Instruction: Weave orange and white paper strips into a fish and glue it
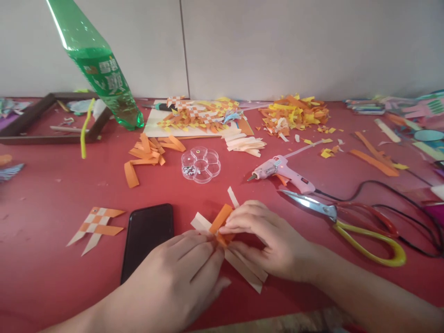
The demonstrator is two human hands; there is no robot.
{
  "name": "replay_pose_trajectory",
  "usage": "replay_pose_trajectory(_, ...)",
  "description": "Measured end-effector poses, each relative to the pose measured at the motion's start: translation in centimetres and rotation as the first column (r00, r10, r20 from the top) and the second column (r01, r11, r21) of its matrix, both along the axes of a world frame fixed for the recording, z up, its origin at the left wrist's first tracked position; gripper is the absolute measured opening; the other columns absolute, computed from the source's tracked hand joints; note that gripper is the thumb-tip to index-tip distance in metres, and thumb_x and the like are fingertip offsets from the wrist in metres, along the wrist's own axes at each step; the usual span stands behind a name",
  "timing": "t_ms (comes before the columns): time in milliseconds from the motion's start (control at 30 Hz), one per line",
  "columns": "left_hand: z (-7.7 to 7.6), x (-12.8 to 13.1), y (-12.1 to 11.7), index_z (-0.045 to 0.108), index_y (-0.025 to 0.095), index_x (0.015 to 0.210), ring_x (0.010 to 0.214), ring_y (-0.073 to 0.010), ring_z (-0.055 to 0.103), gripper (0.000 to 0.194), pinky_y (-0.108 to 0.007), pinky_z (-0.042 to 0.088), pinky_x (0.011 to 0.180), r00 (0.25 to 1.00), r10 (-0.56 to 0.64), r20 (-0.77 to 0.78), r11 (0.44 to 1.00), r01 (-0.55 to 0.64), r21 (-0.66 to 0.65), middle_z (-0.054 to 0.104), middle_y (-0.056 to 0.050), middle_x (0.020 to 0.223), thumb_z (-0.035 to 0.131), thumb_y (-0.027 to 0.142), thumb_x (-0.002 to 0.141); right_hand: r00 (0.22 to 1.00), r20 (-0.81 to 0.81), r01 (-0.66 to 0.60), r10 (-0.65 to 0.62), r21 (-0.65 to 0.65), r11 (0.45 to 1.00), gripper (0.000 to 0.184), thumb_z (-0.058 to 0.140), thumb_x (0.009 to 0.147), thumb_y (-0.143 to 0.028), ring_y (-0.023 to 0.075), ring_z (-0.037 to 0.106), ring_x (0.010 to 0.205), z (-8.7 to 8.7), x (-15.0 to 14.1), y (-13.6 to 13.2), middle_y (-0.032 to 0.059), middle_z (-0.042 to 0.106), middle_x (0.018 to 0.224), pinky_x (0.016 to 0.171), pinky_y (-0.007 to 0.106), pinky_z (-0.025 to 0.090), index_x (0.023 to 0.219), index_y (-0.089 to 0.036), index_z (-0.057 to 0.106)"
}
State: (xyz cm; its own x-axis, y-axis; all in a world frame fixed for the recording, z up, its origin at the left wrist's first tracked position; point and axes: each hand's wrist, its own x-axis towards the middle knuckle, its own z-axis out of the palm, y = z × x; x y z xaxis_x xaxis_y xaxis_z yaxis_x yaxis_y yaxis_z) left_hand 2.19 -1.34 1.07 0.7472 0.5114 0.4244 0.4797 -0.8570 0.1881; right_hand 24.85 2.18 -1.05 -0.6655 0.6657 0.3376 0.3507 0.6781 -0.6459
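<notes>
Between my two hands, close to the table's front, lie crossed paper strips: an orange strip (221, 218) and cream strips (244, 272) that poke out on several sides. The fingers of my left hand (189, 268) are closed on the near left part of these strips. My right hand (268, 240) pinches them from the other side, its fingertips over the orange strip. Where the strips cross is partly hidden by my fingers. A woven orange and cream paper fish (95, 225) lies flat to the left, beside a black phone (147, 236) next to my left wrist.
A pink glue gun (282, 173) and yellow-and-red-handled scissors (347, 226) lie right, with a black cord. Behind are a clear flower-shaped box (201, 165), orange strips (145, 152), cream strips (244, 142), woven pieces (204, 114) and paper scraps (294, 113). A tilted green bottle (107, 78) stands by a dark frame (48, 138).
</notes>
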Motion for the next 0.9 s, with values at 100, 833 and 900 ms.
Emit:
replay_pose_trajectory(100, -0.1, 0.01, -0.06, 0.065, 0.009, 0.1, 0.08, -0.0239, 0.074, 0.017, -0.036, 0.066, 0.069, 0.998, 0.019, 0.054, 0.998, -0.016, -0.054, 0.074, -0.011, 0.09, 0.049, 0.012, 0.094, 0.999, 0.029, -0.017, 0.016, 0.003, 1.0, 0.024, 0.06, 0.087, -0.011, 0.0154, 0.061, 0.093, 0.08, -0.01, 0.0, 0.0043, 0.07, 0.1, 0.088, 0.034, 0.048, 0.11, -0.019, 0.06)
replay_pose_trajectory(833, -0.19, 0.53, 0.18, 0.071, 0.01, 0.088, 0.072, -0.0207, 0.074, 0.022, -0.033, 0.066, 0.063, 0.99, 0.056, 0.128, 0.997, -0.048, -0.067, 0.076, -0.009, 0.084, 0.049, 0.008, 0.093, 0.999, 0.045, -0.001, -0.008, 0.19, 0.982, 0.021, 0.057, 0.087, -0.011, 0.0169, 0.061, 0.094, 0.13, 0.21, 0.08, 0.0092, 0.066, 0.101, 0.088, 0.036, 0.051, 0.106, -0.017, 0.064)
replay_pose_trajectory(900, -0.4, 0.44, 0.16, 0.07, 0.009, 0.09, 0.072, -0.0216, 0.074, 0.019, -0.034, 0.066, 0.062, 0.991, 0.069, 0.118, 0.997, -0.064, -0.049, 0.076, -0.011, 0.088, 0.052, 0.01, 0.092, 0.999, 0.054, -0.004, -0.007, 0.198, 0.98, 0.023, 0.056, 0.086, -0.011, 0.0175, 0.061, 0.096, 0.19, 0.18, 0.08, 0.0096, 0.066, 0.101, 0.089, 0.037, 0.051, 0.107, -0.017, 0.064)
